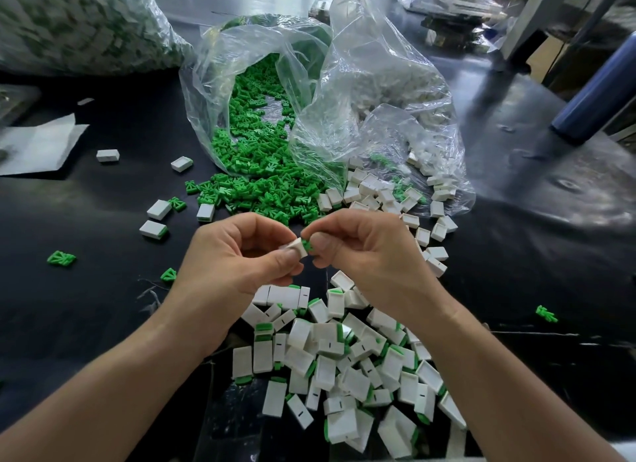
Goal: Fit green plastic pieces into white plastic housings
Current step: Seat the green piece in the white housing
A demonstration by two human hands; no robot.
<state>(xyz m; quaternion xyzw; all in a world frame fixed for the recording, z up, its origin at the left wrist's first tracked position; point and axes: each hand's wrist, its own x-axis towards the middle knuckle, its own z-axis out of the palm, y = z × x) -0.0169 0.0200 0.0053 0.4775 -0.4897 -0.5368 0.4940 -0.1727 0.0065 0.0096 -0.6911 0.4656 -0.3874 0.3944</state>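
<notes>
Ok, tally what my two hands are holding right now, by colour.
white plastic housing, pinched by left hand: 1
green plastic piece, pinched by right hand: 1
Total: 2

The white housing [295, 247] my left hand [237, 255] pinches is smooth plastic with a soft sheen; the green piece [307, 245] pinched in my right hand [361, 251] is matt plastic; the bench [86, 289] wears a black sheet, glossy, glaring toward its far right corner; the clear bag [210, 79] at mid-bench is thin crinkled film, shiny; the paper sheet [38, 148] at the left edge is matt white; the pile of housings [344, 365] by the near edge is the same smooth white plastic.
</notes>
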